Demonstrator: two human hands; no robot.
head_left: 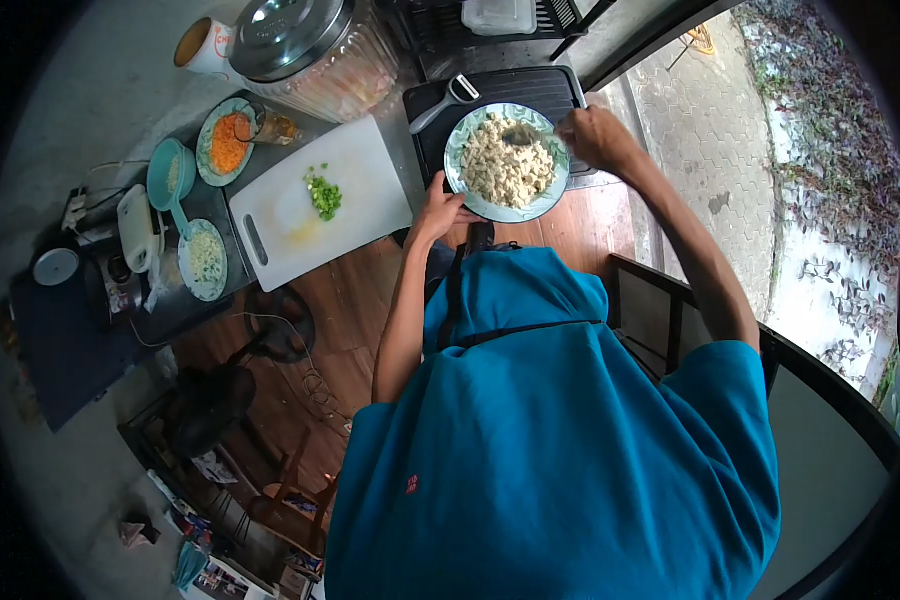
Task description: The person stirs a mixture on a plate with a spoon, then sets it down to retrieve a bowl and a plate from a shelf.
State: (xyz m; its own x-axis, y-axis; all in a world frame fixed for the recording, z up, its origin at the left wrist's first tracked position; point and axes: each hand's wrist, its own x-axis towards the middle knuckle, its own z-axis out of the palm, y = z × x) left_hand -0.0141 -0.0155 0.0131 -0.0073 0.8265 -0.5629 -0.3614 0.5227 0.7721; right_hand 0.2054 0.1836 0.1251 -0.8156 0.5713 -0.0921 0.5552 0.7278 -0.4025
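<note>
left hand (438, 212) grips bowl (470, 195) rim at worktop's near edge | right hand (595, 138) closed on spoon (520, 134), handle hidden | bowl covers black tray (545, 88) | board (315, 200) leftward, mostly bare

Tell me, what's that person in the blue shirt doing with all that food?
The person is working at a kitchen counter. The left hand steadies the rim of a pan full of pale, chunky food, which sits on a black stove top. The right hand holds a spoon dipped into that food. Beside the pan lies a white cutting board with chopped greens. Farther left is a plate of shredded carrot.
</note>
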